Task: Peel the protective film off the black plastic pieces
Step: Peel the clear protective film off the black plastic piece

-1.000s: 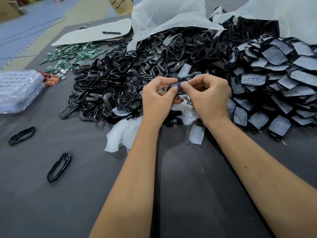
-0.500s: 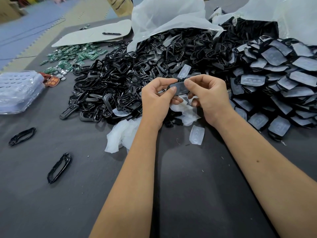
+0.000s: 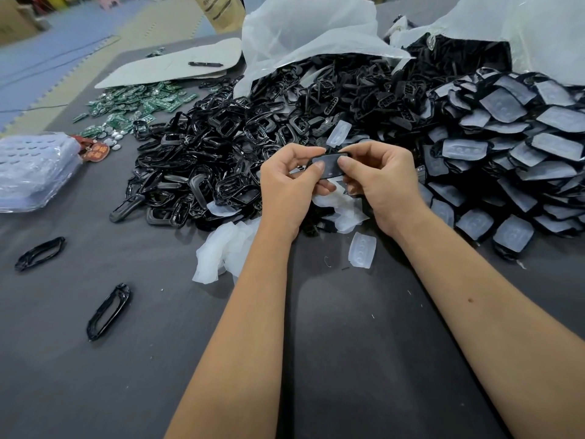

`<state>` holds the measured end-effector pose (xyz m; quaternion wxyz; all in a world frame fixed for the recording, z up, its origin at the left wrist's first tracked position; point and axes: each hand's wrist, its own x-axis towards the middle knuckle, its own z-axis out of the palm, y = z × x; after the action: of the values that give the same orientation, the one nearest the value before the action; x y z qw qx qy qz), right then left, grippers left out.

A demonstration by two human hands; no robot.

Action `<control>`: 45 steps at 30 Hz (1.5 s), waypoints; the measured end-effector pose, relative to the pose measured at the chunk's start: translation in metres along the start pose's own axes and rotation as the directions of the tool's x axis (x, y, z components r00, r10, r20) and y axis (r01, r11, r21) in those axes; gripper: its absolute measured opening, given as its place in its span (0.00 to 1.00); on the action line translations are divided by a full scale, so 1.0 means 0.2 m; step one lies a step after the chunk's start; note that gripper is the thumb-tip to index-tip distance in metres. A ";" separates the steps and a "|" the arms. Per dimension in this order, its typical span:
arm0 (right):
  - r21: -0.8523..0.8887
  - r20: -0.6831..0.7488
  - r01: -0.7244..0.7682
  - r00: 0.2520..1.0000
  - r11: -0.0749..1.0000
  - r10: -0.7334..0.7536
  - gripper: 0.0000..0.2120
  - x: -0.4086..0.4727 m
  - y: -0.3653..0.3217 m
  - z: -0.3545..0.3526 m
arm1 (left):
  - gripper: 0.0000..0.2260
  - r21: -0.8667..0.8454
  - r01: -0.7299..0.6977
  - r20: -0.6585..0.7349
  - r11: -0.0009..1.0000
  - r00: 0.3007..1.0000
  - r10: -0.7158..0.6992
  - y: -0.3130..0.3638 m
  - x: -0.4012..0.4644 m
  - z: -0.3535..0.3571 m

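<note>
White bags (image 3: 310, 36) at the table's far edge spill black frames (image 3: 221, 147). Left hand (image 3: 285, 191) and right hand (image 3: 383, 185) pinch one black piece (image 3: 329, 164), now raised slightly.

Dark grey table (image 3: 364, 359) carries a heap of black frames (image 3: 228, 160) and film-covered pieces (image 3: 506, 160). Also on it: two loose frames (image 3: 109, 312), peeled films (image 3: 221, 251), green circuit boards (image 3: 139, 104), a plastic-wrapped stack (image 3: 31, 172).

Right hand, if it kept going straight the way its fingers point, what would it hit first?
The right hand points left across the black plastic piece it pinches, so it would probably meet the left hand first; depth is unclear.
</note>
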<state>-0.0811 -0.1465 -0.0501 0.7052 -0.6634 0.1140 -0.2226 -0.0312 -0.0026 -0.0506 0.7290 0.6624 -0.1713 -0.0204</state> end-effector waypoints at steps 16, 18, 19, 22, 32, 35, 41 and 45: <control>0.053 -0.003 -0.078 0.997 0.996 0.078 0.04 -0.02 -0.03 0.02 | 0.06 0.021 -0.023 0.019 1.000 1.000 0.023 0.00 0.00 0.00; 0.065 -0.006 -0.092 0.996 0.994 0.092 0.06 -0.02 -0.04 0.03 | 0.06 0.017 -0.016 0.017 1.000 1.000 0.015 -0.01 0.01 0.00; 0.060 -0.005 -0.091 0.996 0.994 0.092 0.06 -0.02 -0.04 0.03 | 0.07 0.011 -0.012 0.015 1.000 1.000 0.011 -0.01 0.01 0.00; -0.019 -0.005 -0.042 0.999 0.999 0.042 0.07 -0.03 -0.04 0.03 | 0.07 0.001 -0.003 0.007 1.000 1.000 0.003 -0.01 0.01 0.00; -0.564 0.026 0.227 0.966 0.794 -0.258 0.10 -0.04 -0.04 0.03 | 0.06 0.043 -0.003 0.005 0.999 1.000 0.003 -0.02 0.01 0.00; -0.476 0.006 0.179 0.980 0.861 -0.201 0.14 -0.04 -0.04 0.03 | 0.06 0.034 0.015 -0.010 0.999 1.000 -0.014 -0.02 0.02 0.00; -0.424 0.004 0.195 0.977 0.884 -0.214 0.07 -0.02 -0.03 0.02 | 0.07 0.000 0.031 0.004 1.000 1.000 -0.031 -0.01 0.02 0.00; -0.416 0.021 0.215 0.974 0.883 -0.227 0.05 -0.01 -0.03 0.01 | 0.07 -0.020 0.019 0.013 1.000 1.000 -0.019 0.00 0.01 -0.01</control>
<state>-0.0834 -0.1433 -0.0452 0.5161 -0.8036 0.0926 -0.2816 -0.0278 -0.0020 -0.0508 0.7343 0.6564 -0.1696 -0.0334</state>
